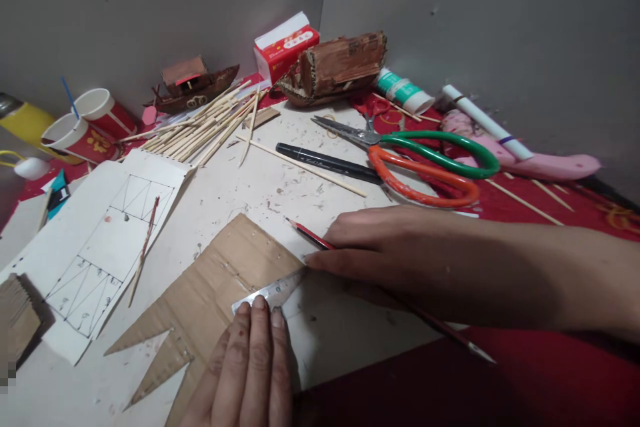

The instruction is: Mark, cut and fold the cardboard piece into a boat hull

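Note:
My left hand lies at the bottom centre with its fingers stretched out flat, fingertips pressing on a small ruler. The ruler crosses the right edge of a brown cardboard piece, which has pointed teeth cut along its lower left side. My right hand is closed around a red-and-black pencil, its fingertips close to the ruler's right end. The pencil's sharpened tip points to the upper left. Beneath the right forearm a second sharpened end sticks out; whether it is the same pencil is hidden.
Large scissors and a black marker lie beyond my hands. Wooden sticks, paper cups and two brown model boats stand farther back. A drawn paper sheet is at left; a pink object lies at right.

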The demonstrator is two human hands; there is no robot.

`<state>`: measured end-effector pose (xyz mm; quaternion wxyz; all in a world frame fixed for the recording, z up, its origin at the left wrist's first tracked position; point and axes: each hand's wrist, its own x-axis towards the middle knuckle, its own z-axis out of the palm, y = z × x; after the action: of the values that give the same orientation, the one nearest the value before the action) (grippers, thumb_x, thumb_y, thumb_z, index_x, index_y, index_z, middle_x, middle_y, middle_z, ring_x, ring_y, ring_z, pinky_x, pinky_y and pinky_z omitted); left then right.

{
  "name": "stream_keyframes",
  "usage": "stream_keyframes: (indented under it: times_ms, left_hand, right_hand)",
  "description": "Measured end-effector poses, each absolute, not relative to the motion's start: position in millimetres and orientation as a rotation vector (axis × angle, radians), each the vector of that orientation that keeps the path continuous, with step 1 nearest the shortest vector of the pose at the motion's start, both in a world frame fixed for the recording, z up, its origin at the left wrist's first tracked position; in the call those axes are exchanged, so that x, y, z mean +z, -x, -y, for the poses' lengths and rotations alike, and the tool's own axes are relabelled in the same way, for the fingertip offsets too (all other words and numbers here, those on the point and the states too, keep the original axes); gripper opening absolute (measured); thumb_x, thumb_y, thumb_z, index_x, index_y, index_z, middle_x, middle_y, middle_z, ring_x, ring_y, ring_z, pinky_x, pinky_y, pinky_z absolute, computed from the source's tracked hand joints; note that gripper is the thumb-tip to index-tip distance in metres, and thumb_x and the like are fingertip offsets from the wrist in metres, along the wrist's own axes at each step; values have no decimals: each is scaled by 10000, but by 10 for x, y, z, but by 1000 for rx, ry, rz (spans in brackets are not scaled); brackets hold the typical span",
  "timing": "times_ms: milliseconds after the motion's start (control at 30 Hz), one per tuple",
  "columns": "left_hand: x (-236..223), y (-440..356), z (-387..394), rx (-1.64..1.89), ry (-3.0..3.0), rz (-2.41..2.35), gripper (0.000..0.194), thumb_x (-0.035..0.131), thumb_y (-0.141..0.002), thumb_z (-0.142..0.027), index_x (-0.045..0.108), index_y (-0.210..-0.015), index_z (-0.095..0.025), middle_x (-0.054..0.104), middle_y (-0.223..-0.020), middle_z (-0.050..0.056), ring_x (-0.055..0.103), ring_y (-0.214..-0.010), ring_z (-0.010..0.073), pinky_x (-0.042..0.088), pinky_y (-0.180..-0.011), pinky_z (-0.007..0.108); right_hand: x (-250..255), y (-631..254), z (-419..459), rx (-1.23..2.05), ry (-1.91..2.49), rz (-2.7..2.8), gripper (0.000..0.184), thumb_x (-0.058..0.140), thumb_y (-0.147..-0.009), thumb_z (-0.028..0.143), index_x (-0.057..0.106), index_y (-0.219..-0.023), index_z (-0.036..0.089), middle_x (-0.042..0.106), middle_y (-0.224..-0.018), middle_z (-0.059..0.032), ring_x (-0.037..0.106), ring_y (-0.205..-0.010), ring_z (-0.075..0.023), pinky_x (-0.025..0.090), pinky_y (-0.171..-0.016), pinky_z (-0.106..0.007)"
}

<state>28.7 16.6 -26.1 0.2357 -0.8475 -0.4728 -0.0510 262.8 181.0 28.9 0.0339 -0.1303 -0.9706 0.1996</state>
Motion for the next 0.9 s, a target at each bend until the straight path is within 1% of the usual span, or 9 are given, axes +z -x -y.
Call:
stream_keyframes:
  times_ms: [67,167,267,400,467,567,700,767,900]
  left_hand:
    - [-259,-289,-178,-134,2328,1269,469,448,-932,-212,501,-1352,-12,639,-1309,212,609,-1224,308,271,-1187,422]
    - [-248,-285,-196,-119,2351,1225,452,402,-960,-251,531,-1311,2,637,-1300,234,630,-1187,320,248,-1189,444]
    - [-232,-289,-203,-121,2349,1219,460,405,-970,-296,553,-1287,2,642,-1293,232,641,-1163,318,248,-1186,442]
    - [-212,-303,-204,-139,2331,1245,466,414,-967,-326,568,-1278,-14,646,-1295,218,625,-1190,313,333,-1136,415]
    - [-205,-306,-206,-130,2328,1250,471,409,-964,-324,563,-1287,-18,640,-1306,215,616,-1206,309,373,-1106,401]
    - [-207,-310,-204,-120,2326,1259,479,423,-952,-331,563,-1284,-15,641,-1307,212,617,-1204,309,385,-1097,391]
    - [-212,-314,-195,-132,2325,1285,489,440,-944,-345,560,-1298,-30,647,-1303,203,604,-1226,301,381,-1103,385]
    - [-191,-306,-202,-127,2329,1285,492,440,-945,-345,560,-1300,-27,649,-1298,206,604,-1226,301,387,-1097,385]
    - [-82,-254,-266,-30,2392,1137,435,429,-958,-296,593,-1244,-11,680,-1245,205,662,-1134,295,471,-980,357]
  right_hand:
    - [275,-2624,-1811,588,396,2970,310,421,-998,152,643,-1210,105,612,-896,-93,468,-708,-187,324,-585,-301]
    - [232,-2632,-1802,602,385,2964,295,434,-993,167,631,-1205,113,609,-892,-94,474,-715,-187,330,-593,-302]
    - [186,-2649,-1785,674,451,2927,300,441,-1000,247,608,-1225,140,608,-886,-83,490,-722,-186,350,-615,-308]
    - [166,-2651,-1777,591,415,2915,344,337,-1038,225,631,-1194,137,610,-870,-89,487,-710,-186,341,-604,-312]
    - [171,-2648,-1781,549,379,2924,328,352,-1028,203,629,-1187,129,605,-858,-89,478,-698,-188,329,-590,-312]
    - [167,-2645,-1782,558,374,2948,280,403,-1008,189,609,-1190,131,608,-883,-91,494,-730,-199,343,-612,-318]
    - [121,-2639,-1777,523,395,2873,307,339,-1031,210,628,-1109,144,598,-834,-87,481,-686,-196,330,-590,-315]
    - [108,-2638,-1783,513,389,2856,327,323,-1037,215,631,-1115,142,599,-834,-89,481,-682,-193,329,-586,-309]
    - [142,-2643,-1801,562,347,2894,268,401,-1004,173,625,-1148,142,610,-855,-85,496,-704,-190,342,-597,-303]
